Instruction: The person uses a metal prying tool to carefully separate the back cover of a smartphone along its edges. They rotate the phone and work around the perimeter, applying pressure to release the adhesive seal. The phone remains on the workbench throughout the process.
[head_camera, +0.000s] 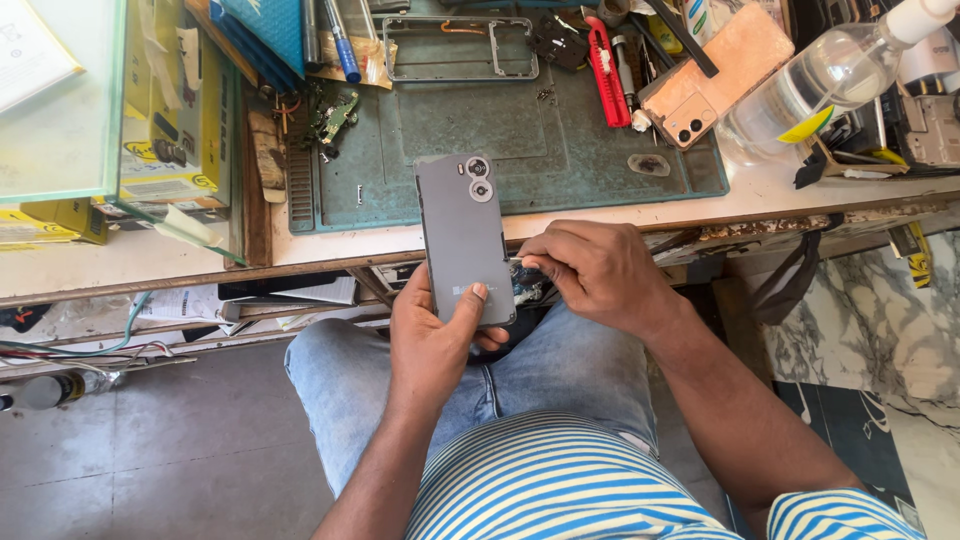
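The grey phone (463, 238) is held back side up, its two round camera lenses at the far end, and it sticks out over the front edge of the counter (150, 265) above the person's lap. The left hand (432, 345) carries it from below at the near end: the thumb lies flat on the back cover near the bottom edge and the other fingers are closed under the phone, so the hand is clamped on it. The right hand (595, 272) is just beside the phone's lower right side, with the fingers pressed together on a small dark piece (522, 283) that touches the phone's edge; what this piece is I cannot tell. Under both hands are the person's knees in light blue jeans, and nearer is a shirt with blue and white stripes. Behind the phone, on the counter, lies a green work mat (560, 150) with small screws on it. At the far edge of the mat rests a metal phone frame (460, 47), and to its right a red tool (606, 85). Near the right far corner of the mat lies a pink back cover (715, 72), and beside it a clear bottle (830, 80) lies tilted. At the left side of the counter stand yellow boxes (170, 120).
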